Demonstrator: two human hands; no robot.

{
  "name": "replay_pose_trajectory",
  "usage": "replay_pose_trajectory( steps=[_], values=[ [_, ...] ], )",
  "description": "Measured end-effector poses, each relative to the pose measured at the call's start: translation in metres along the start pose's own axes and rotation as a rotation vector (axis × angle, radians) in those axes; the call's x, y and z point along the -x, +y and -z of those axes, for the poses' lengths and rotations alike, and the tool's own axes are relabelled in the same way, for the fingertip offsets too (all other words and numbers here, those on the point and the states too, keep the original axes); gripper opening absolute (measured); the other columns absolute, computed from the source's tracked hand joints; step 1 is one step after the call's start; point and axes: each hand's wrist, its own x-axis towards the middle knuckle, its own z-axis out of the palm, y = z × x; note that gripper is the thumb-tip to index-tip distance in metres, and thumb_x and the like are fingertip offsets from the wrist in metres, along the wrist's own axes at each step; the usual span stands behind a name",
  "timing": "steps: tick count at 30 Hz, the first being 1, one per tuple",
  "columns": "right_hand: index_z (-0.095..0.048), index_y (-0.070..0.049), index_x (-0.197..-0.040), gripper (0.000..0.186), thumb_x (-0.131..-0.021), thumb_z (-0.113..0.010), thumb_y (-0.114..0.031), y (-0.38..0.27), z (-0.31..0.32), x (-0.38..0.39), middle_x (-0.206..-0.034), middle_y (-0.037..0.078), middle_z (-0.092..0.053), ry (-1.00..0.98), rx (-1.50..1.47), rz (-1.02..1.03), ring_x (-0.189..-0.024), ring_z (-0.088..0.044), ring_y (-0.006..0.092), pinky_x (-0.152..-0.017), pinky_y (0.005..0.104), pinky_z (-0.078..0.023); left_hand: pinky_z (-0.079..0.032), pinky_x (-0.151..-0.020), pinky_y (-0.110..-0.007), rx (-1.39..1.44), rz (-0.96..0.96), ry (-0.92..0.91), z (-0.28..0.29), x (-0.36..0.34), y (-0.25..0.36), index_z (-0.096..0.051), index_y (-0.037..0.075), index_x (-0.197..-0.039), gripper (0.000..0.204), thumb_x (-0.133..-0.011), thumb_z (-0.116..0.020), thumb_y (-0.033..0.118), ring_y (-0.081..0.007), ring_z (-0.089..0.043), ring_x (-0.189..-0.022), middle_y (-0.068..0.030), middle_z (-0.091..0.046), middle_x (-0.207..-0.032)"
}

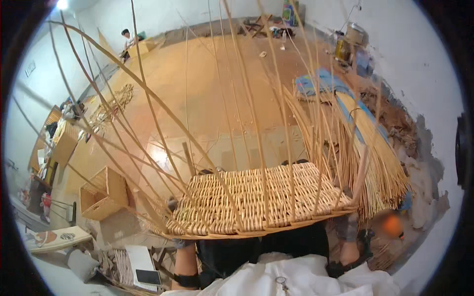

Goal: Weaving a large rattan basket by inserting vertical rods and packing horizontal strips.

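The room is bright with soft daylight. A lamp glows white at the top left corner. The floor shines with a pale glare patch. The picture is round with black corners, and straight lines bend near its rim. An orange spot at lower right is blurry.

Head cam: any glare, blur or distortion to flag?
Head view: strong fisheye, with a black rim at the edges and the long willow rods bowing; glare patch on the floor and a blown-out lamp top left; an orange blurred blob lower right; the woven panel is sharp and evenly lit.
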Motion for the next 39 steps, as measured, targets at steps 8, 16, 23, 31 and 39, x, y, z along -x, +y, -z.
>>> replay_pose_trajectory(
  steps=[8, 16, 23, 31, 39],
  values=[
    [-0.044, -0.005, -0.114, 0.039, -0.086, -0.049, -0.031, 0.01, 0.024, 0.045, -0.103, 0.005, -0.048, -0.087, 0.039, -0.132, -0.093, -0.046, 0.0168, -0.083, 0.0336, -0.039, -0.039, -0.092, -0.043, 0.234, 0.571, 0.3, -0.05, 0.064, 0.012, -0.041, 0.006, -0.119, 0.053, -0.078, -0.057, 0.034, -0.0252, -0.043, -0.112, -0.007, -0.046, -0.119],
    [-0.048, -0.003, -0.114, 0.041, -0.077, -0.059, -0.017, -0.005, 0.026, 0.024, -0.106, 0.004, -0.052, 0.009, -0.222, -0.282, -0.089, -0.052, 0.0161, -0.076, 0.0282, -0.044, -0.043, -0.088, -0.042, 0.305, 0.444, 0.139, -0.058, 0.056, -0.024, -0.039, 0.004, -0.119, 0.06, -0.068, -0.066, 0.021, -0.028, -0.05, -0.103, -0.0111, -0.05, -0.111],
    [-0.051, -0.001, -0.111, 0.052, -0.084, -0.045, -0.046, 0.006, -0.039, 0.011, -0.105, 0.012, -0.055, -0.116, 0.733, 0.09, -0.102, -0.049, 0.0256, -0.089, 0.035, -0.038, -0.044, -0.087, -0.048, 0.174, 0.668, 0.516, 0.014, 0.043, -0.055, -0.033, 0.006, -0.124, 0.068, -0.066, -0.067, 0.022, -0.0322, -0.047, -0.107, -0.0134, -0.045, -0.119],
    [-0.059, -0.002, -0.099, 0.039, -0.086, -0.044, -0.036, -0.018, -0.033, -0.005, -0.106, 0.012, -0.057, -0.218, 0.649, 0.269, -0.109, -0.045, 0.0293, -0.095, 0.0379, -0.034, -0.054, -0.068, -0.043, 0.135, 0.664, 0.44, 0.005, 0.019, -0.072, -0.035, 0.001, -0.122, 0.067, -0.067, -0.066, 0.024, -0.0335, -0.053, -0.099, -0.0181, -0.047, -0.117],
    [-0.052, -0.005, -0.111, 0.033, -0.08, -0.053, -0.016, -0.055, -0.037, -0.023, -0.102, 0.014, -0.058, -0.112, 0.667, 0.216, -0.095, -0.055, 0.0295, -0.084, 0.0357, -0.043, -0.052, -0.074, -0.039, 0.058, 0.67, 0.539, -0.054, 0.019, -0.07, -0.035, 0.003, -0.124, 0.07, -0.07, -0.066, 0.034, -0.031, -0.051, -0.102, -0.0168, -0.048, -0.117]
  ],
)
